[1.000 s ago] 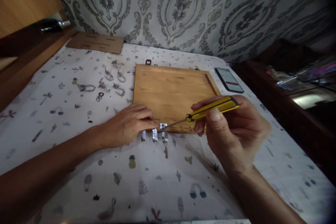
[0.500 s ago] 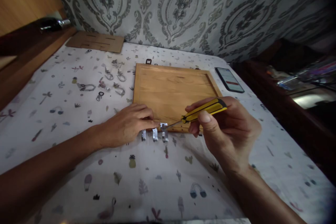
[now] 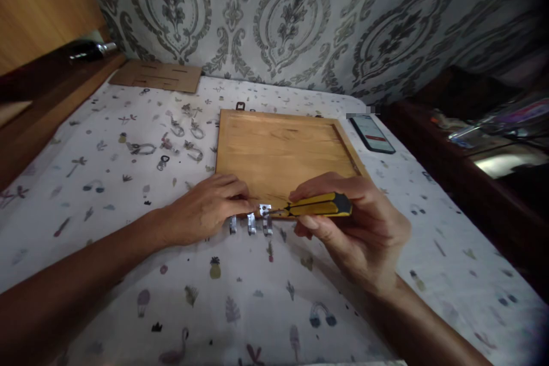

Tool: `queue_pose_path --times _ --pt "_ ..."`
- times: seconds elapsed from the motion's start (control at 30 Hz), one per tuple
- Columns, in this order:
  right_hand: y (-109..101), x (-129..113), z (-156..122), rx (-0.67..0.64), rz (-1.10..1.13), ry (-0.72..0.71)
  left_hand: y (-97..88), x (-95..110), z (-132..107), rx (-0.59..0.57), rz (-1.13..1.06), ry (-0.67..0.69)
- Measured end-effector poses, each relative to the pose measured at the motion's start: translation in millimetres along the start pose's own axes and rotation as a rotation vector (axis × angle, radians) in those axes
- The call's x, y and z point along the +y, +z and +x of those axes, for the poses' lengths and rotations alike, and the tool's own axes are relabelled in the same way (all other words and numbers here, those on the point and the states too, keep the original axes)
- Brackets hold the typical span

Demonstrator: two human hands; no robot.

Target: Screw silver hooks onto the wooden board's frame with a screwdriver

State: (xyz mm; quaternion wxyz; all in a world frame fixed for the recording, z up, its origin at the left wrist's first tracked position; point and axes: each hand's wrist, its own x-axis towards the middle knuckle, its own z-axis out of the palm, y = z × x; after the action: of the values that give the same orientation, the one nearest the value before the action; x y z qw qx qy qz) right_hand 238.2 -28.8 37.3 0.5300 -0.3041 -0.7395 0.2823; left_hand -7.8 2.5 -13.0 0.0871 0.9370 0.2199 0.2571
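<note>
A wooden board (image 3: 278,151) with a raised rim lies flat on the patterned cloth. At its near edge sits a metal hook bracket (image 3: 257,218) with three hooks hanging over the edge. My left hand (image 3: 206,209) rests there, fingers closed and pressing the bracket against the board. My right hand (image 3: 355,229) grips a yellow and black screwdriver (image 3: 315,206), held nearly level, its tip at the bracket's right end.
Several loose metal hooks and rings (image 3: 180,137) lie left of the board. A phone (image 3: 371,134) rests at the board's far right. A cardboard piece (image 3: 156,75) sits at the back left, with a wooden ledge (image 3: 51,103) along the left and a dark shelf (image 3: 472,171) on the right.
My right hand has lowered and moved left, tipping the screwdriver from a raised slant to nearly level, its tip kept at the bracket. My left hand has stayed put.
</note>
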Motion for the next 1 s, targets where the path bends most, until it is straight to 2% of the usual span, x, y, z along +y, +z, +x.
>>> queue_pose_path --times 0.1,0.27,0.37,0.47,0.67,1.0 --pt "0 -1 1 -0.028 0.002 -0.025 0.1 0 0 0.007 -0.004 0.0" --pt "-4 0 1 -0.053 0.029 0.106 -0.1 0 0 0.002 -0.024 0.003" --pt "-6 1 2 -0.069 0.071 0.13 -0.3 1 0 0.015 -0.025 0.0" --pt "-6 2 3 -0.046 0.107 0.138 -0.7 1 0 0.03 -0.022 0.005" --pt "-3 2 5 -0.007 0.143 0.211 -1.6 0 0 -0.015 -0.017 -0.013" --pt "4 2 0 0.108 0.001 0.077 -6.0 3 3 -0.042 0.006 -0.047"
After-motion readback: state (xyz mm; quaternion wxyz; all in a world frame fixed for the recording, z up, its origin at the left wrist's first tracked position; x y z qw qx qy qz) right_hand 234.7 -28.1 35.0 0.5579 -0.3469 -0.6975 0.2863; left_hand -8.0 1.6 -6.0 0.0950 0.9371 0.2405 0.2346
